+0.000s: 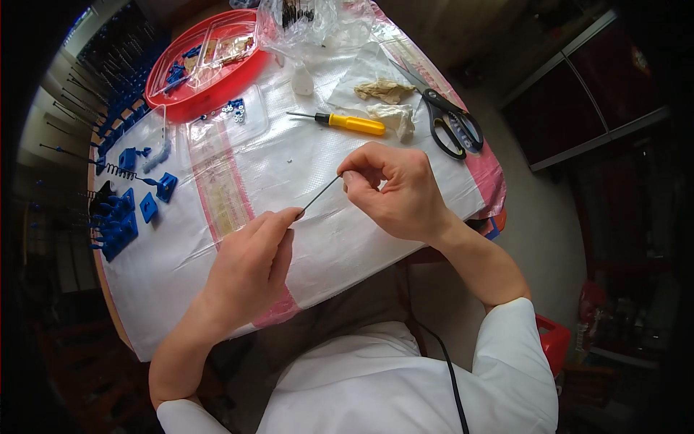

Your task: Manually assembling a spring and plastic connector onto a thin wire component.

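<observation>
Between my two hands a thin dark rod (319, 195) slants up to the right above the table's near part. My left hand (254, 254) pinches its lower end between thumb and forefinger. At the upper end, my right hand (394, 189) is closed on it with the fingertips. Just beyond my right hand lies a screwdriver (354, 124) with a yellow and black handle, its shaft pointing left. Farther right are black-handled scissors (450, 124) and crumpled, stained cloths (387, 92). What the fingertips cover of the rod is hidden.
A red round tray (155, 90) with blue parts stands at the far left. Clear plastic trays (249, 130) hold small nuts and pieces. Blue plastic parts (119, 224) and a spring (121, 172) line the left edge. A small white bottle (301, 78) and plastic bags (340, 29) sit farther back.
</observation>
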### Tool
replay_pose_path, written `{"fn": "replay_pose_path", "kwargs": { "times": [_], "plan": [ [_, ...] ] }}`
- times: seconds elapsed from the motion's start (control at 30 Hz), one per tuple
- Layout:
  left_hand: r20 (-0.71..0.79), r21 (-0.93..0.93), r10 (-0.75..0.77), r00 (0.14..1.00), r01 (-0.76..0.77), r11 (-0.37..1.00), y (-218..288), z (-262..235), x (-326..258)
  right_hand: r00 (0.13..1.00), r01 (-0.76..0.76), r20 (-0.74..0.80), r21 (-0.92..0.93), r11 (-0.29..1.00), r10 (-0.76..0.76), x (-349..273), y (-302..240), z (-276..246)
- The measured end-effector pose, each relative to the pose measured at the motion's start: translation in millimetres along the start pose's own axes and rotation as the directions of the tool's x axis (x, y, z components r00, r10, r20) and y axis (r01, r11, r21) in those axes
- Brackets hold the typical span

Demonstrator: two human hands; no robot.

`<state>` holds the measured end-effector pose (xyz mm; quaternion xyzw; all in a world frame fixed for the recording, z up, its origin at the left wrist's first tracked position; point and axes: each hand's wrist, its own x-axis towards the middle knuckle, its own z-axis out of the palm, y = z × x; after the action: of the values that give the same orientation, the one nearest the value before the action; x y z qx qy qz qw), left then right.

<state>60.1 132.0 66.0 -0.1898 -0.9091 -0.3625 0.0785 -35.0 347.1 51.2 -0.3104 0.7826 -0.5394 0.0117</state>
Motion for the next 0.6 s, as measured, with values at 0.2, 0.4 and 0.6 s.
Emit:
{"fn": "replay_pose_path", "kwargs": {
  "times": [0.2, 0.4, 0.6],
  "plan": [
    [0.278, -0.408, -0.407, 0.87, 0.491, 0.77, 8.3, -10.0, -2.8, 0.96, 0.202, -0.131, -0.292, 0.935, -0.248, 9.8, 14.1, -6.3],
    [0.474, -0.637, -0.462, 0.75, 0.654, 0.408, 16.7, -22.3, 0.1, 0.986, -0.127, 0.112, 0.007, 0.992, 0.125, 8.7, 13.5, -31.3],
    [0.532, -0.681, -0.437, 0.725, 0.674, 0.288, 22.8, -20.1, 6.3, 0.972, -0.162, 0.203, 0.206, 0.965, 0.12, 5.0, -3.5, -20.6]
  ]
}}
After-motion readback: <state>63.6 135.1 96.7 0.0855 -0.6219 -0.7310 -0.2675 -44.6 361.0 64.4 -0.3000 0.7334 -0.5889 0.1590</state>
